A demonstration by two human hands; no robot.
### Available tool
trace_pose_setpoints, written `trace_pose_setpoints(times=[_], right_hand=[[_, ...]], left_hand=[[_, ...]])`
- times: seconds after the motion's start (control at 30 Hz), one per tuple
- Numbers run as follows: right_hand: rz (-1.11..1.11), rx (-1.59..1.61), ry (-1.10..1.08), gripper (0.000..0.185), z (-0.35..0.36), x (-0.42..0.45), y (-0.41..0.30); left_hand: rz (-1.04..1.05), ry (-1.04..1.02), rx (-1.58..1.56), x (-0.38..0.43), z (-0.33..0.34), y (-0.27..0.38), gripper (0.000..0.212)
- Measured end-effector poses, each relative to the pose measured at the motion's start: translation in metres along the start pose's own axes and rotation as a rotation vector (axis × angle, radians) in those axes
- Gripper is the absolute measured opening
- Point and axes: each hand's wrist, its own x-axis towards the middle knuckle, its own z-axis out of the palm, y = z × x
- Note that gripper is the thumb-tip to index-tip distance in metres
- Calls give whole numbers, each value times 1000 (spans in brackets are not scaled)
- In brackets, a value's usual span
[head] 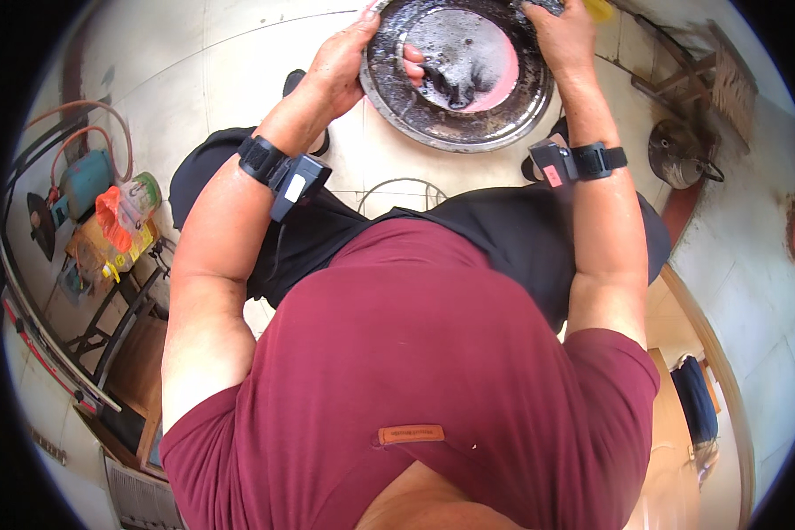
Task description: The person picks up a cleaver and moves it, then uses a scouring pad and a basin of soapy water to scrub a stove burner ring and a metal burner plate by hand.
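My left hand (344, 63) grips the left rim of a round, wet, blackened metal ring (391, 112). Its fingertips show through the ring's open middle, while the thumb lies on the outer rim. Below the ring is a pink basin (503, 89) with grey suds and dark, wet matter that I cannot make out. At the ring's upper right, my right hand (566, 43) presses a dark, wet wad (544, 6), perhaps a scouring pad, against it. The top of the ring is cut off by the picture's edge.
A round wire frame (401, 182) stands on the tiled floor between my knees. At left are a teal machine with a hose (87, 182), an orange bag (112, 218) and a yellow box (116, 248). A wooden stool (732, 86) and a dark metal pot (676, 156) are at right.
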Motion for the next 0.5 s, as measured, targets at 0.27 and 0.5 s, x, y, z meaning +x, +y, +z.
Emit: trace_pose_setpoints(times=[0.27, 0.5], right_hand=[[0, 31, -4, 22, 4, 0, 6], [-36, -77, 18, 22, 0, 1, 5]], left_hand=[[113, 5, -3, 5, -9, -10, 43], [155, -21, 5, 0, 2, -4, 24]])
